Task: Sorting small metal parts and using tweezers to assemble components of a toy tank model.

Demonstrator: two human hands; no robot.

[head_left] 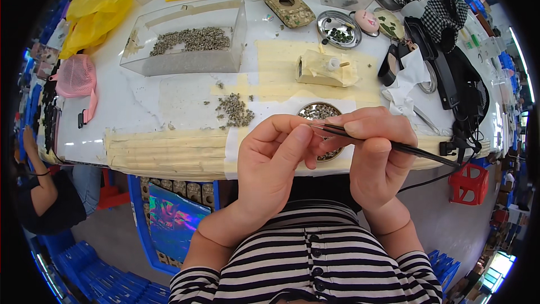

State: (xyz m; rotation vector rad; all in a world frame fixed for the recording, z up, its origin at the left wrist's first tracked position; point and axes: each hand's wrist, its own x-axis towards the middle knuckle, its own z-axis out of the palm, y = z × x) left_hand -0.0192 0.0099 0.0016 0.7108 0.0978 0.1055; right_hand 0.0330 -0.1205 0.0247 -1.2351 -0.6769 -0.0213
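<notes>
Right hand (374, 152) closed in a pinch around black tweezers (394, 143), thumb and forefinger pressing the shaft, tips aimed left toward the other hand. Left hand (275, 157) loosely curled, thumb and forefinger brought together at the tweezer tips; too small to tell whether anything sits between those fingertips. Both raised just above the near edge of the tabletop (140, 107), partly covering a round metal dish (318, 111) of small grey-green pieces. Just left of that dish, a loose heap of the same pieces (235, 110) on taped paper. Farther back, a small block wrapped in cream tape (325, 68) with a white peg on top, and behind it a second round metal tray (338, 29) with dark bits. At far left, a clear plastic box (188, 39) with more grey pieces, a yellow bag (95, 5) and a pink mesh pouch (76, 76). At right, a checked cloth (444, 5) and black cables (467, 95). Another person's arm (36, 177) below the tabletop's left end.
</notes>
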